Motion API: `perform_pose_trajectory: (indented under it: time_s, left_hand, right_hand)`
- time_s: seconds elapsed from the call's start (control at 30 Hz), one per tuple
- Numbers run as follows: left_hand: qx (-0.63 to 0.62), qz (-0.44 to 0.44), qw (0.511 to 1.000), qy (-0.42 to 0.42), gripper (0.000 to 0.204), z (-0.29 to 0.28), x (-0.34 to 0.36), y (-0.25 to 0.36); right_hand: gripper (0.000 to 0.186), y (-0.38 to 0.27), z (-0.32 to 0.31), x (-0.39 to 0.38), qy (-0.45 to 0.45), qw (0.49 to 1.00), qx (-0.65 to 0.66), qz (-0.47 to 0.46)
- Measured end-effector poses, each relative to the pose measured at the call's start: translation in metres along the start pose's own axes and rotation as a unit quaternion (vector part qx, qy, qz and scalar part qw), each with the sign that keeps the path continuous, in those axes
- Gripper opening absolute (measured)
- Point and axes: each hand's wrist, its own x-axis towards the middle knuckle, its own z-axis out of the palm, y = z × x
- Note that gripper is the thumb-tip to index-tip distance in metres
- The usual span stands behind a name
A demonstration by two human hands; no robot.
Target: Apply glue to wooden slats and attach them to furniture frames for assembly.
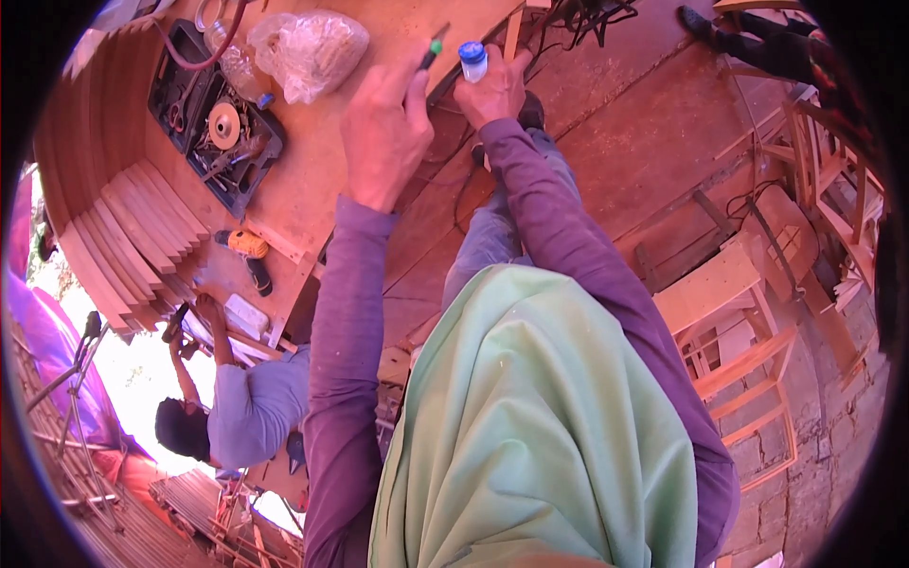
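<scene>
holding a slim green-and-black tool (432,54) between closed thumb and fingers, our left hand (386,133) points its narrow tip up and away from the wrist, probably so that the fingertips are clear of that end. our right hand (492,90) is curled round a small clear bottle (476,71), its blue cap (472,52) facing us, a grip that seems to leave the lid uncovered. both things are up by the edge of the wooden counter (312,161), near each other but not touching, perhaps because that lets us watch them together. we cannot tell whether the tool is a screwdriver or something finer, nor how full the bottle is. left of our hands, an open tool case (232,201) lies on the counter with a round disc (225,135) among loose tools, presumably spread out for easy reach. a plastic bag (308,52) of pale material rests near it, and a yellow-and-black cordless drill (248,244) lies on its side closer to us. farther left, curved wooden slats (133,227) are stacked in rows, likely because matching curves nest neatly. a co-worker (248,407) in a light-blue shirt leans in at that end.
</scene>
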Motion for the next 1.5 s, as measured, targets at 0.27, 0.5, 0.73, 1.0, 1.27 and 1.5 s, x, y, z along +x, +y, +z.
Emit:
perform_pose_trajectory:
  time_s: [0.27, 0.5, 0.73, 1.0, 1.27, 1.5]
  left_hand:
    - [-0.026, 0.022, 0.996, -0.078, 0.036, 0.013, -0.021, -0.016]
    - [0.051, 0.028, 0.995, -0.078, 0.038, 0.027, -0.02, -0.019]
    - [0.085, -0.021, 0.995, -0.044, 0.038, 0.038, -0.026, 0.006]
    - [0.15, 0.009, 0.986, -0.067, 0.041, 0.033, -0.019, 0.003]
    - [0.058, -0.059, 0.995, -0.061, 0.038, 0.028, 0.002, -0.015]
    - [-0.073, 0.006, 0.997, -0.002, 0.033, 0.022, -0.021, -0.012]
  right_hand:
    - [0.042, -0.003, 0.003, 0.001, -0.008, 1.0, -0.02, 0.007]
    - [0.038, -0.005, 0.0, 0.001, -0.002, 1.0, -0.006, 0.012]
    - [0.042, -0.002, 0.001, 0.003, -0.001, 1.0, -0.005, 0.015]
    - [0.043, -0.006, 0.0, 0.005, 0.004, 1.0, -0.001, 0.017]
    - [0.045, -0.008, -0.004, 0.01, -0.036, 0.999, -0.016, 0.018]
    - [0.041, 0.002, 0.006, 0.004, 0.036, 0.999, 0.015, -0.02]
